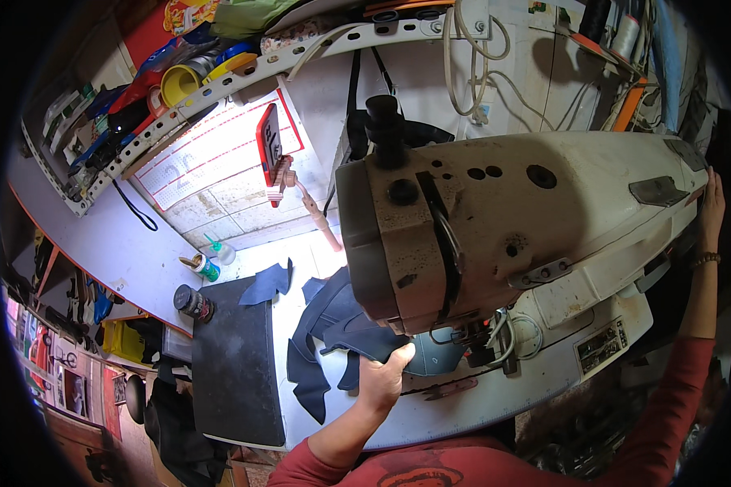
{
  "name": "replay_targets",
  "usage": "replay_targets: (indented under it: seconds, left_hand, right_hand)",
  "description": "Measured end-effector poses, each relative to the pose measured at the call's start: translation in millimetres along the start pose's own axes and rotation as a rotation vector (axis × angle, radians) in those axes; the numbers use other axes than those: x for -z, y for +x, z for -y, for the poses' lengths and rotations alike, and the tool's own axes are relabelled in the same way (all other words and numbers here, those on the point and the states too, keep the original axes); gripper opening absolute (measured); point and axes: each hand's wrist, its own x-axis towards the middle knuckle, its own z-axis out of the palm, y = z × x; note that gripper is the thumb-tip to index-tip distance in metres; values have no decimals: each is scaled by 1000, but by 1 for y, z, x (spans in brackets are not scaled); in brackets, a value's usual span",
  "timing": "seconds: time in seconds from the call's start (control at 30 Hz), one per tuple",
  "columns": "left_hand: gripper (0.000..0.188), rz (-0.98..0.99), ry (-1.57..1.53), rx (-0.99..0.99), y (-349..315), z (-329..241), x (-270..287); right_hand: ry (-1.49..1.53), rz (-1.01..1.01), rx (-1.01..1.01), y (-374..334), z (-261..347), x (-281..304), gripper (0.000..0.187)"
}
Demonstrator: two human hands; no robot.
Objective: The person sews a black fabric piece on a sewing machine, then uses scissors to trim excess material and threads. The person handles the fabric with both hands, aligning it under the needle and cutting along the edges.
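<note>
A large, worn off-white sewing machine [479,227] takes up the middle and right. My left hand [384,379] pinches a dark blue leather-like piece [367,337], thumb on top, just left of the needle area. A flat part of the same dark material [437,359] lies beside the presser foot [481,355]; the needle tip is hidden by the machine head. More cut dark pieces [307,394] lie left of my hand. My right hand [712,207] reaches to the machine's far right end, its fingers against the handwheel, which is mostly hidden in shadow.
A black mat [235,365] covers the table's left, with a dark jar [193,303] at its corner. Behind stand a small squeeze bottle [219,250] and a phone [268,144] on a stand. A perforated metal shelf rail [276,62] crosses above; thread spools [625,36] stand top right.
</note>
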Motion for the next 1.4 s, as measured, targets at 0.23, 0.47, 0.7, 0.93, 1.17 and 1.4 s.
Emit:
replay_targets:
  seconds: [0.23, 0.47, 0.7, 0.93, 1.17, 1.4]
  left_hand:
    - [24, 0, 9, -34, 1, -1, 0]
    - [20, 18, 2, -47, 3, -1, 4]
    - [18, 55, 71, -78, 6, -2, 4]
    - [19, 94, 83, -96, 6, -5, 5]
    - [16, 96, 29, -57, 10, -4, 6]
    - [15, 108, 107, -75, 12, -5, 8]
  right_hand:
    - [144, -45, -105, -40, 6, -5, 42]
    - [243, -116, -258, -96, 54, -8, 44]
    - [118, 719, 717, -273, 255, -39, 94]
    - [197, 740, 856, -356, 306, -121, 21]
    - [240, 678, 767, -360, 309, -126, 21]
    - [214, 628, 787, -361, 311, -128, 25]
